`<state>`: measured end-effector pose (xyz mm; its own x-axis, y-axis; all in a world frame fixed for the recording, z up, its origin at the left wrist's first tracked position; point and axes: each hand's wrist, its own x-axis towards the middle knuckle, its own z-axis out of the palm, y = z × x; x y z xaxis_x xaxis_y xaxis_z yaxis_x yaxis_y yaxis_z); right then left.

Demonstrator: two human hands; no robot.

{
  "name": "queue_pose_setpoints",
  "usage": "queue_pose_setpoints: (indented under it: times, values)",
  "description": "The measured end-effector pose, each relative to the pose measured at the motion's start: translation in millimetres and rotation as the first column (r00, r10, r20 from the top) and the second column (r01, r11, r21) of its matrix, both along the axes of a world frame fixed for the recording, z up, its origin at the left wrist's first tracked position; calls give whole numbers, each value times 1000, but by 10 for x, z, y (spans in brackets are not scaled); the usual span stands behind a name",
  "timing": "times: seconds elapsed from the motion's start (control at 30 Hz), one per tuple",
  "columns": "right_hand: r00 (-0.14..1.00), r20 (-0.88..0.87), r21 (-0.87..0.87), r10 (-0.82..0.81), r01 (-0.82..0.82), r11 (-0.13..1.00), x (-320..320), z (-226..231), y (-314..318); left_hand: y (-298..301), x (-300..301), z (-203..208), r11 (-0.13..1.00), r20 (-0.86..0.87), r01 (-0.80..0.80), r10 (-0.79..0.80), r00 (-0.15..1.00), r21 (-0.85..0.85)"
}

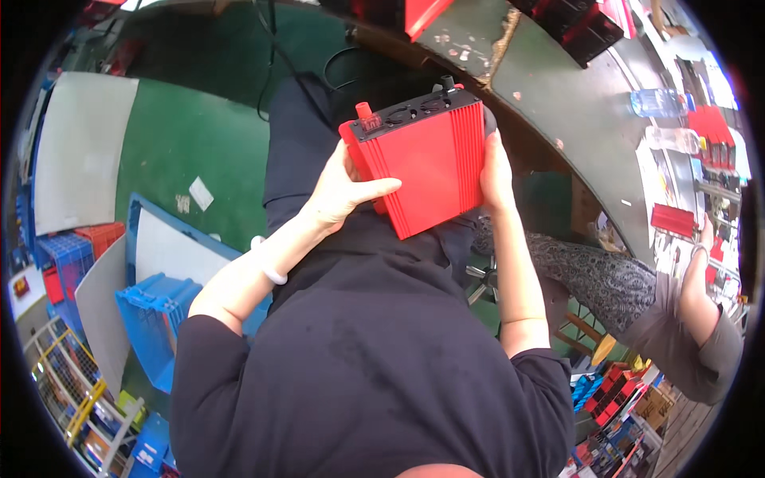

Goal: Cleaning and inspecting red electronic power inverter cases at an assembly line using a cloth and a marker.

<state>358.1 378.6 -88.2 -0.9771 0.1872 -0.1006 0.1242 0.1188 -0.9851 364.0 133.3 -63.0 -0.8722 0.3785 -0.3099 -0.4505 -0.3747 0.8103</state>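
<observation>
Above my lap I hold a red power inverter, a ribbed metal box whose black end panel faces away from me. That panel carries two round fan grilles, a red terminal post at its left and a black one at its right. My left hand grips the left side, with its thumb lying on the red face. Along the right side my right hand is closed round the edge; most of its fingers are hidden behind the box. The box is tilted.
At the right a worn green workbench bears plastic bottles and more red boxes. A co-worker's hand is by a red box there. Blue crates and white sheets stand at the left. A black cable hangs ahead.
</observation>
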Motion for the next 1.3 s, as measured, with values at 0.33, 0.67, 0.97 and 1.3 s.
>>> queue_pose_setpoints:
  times: [0.33, 0.67, 0.97, 1.3]
  values:
    - [770, -566, 494, 294, 31, 869, 207, 803, -366, 6, -120, 12, 999, -38, -2, 0, 999, -41]
    - [763, -614, 565, 204, 244, 789, -92, 697, -505, 119, -167, 69, 995, -132, 28, -40, 990, -95]
    - [764, -519, 109, -384, 504, 857, -165, 471, 181, 109, -255, 197, 984, -439, -83, 6, 898, -155]
    - [731, -551, -318, -402, 261, 911, 27, 1063, 255, -20, -371, 379, 894, -799, -276, -134, 586, -352]
